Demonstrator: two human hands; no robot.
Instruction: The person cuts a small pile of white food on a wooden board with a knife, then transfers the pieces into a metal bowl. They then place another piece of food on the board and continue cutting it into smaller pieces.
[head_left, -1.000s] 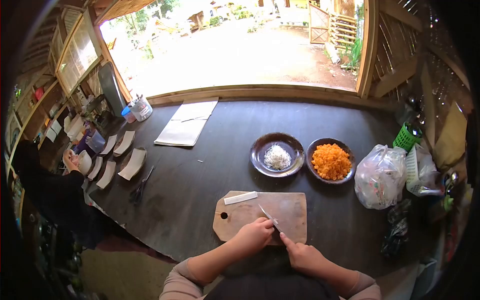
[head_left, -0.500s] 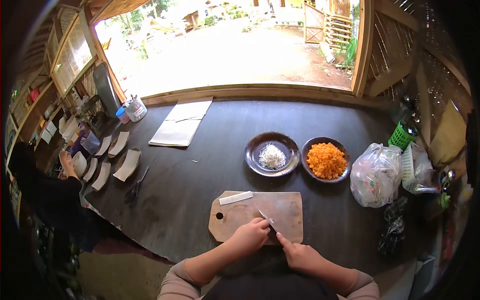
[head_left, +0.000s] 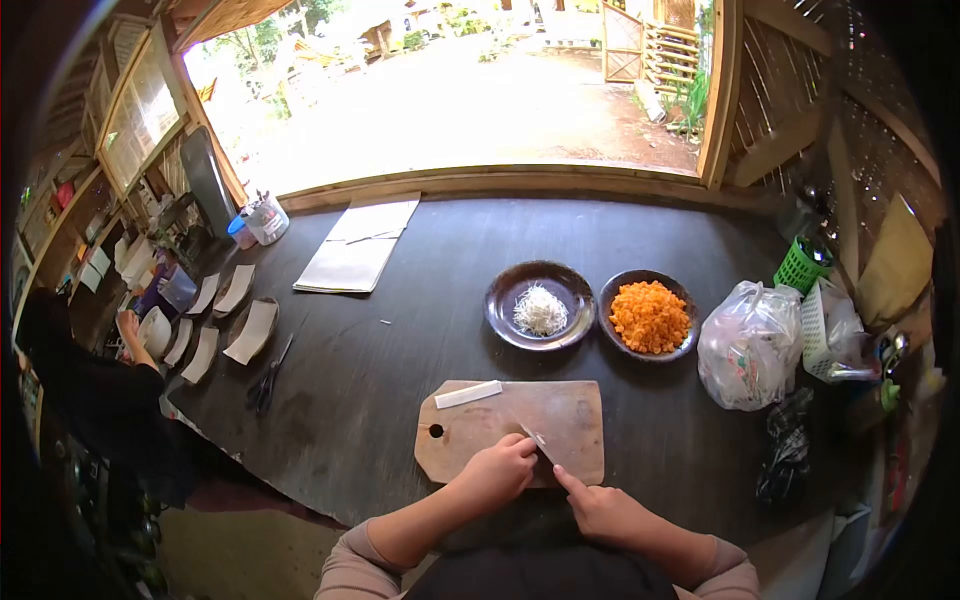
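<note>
The left hand (head_left: 497, 468) lay curled, pressing something small, hidden, onto the cutting board (head_left: 570, 415). The right hand (head_left: 603, 508) gripped a knife (head_left: 535, 437), blade angled far-left beside the left fingers.

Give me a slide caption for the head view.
Right hand holds a knife over a wooden cutting board, left hand bracing.

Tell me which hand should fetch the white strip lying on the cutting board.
Probably the left hand: the white strip lies at the cutting board's far left, and the right hand grips the knife.
</note>
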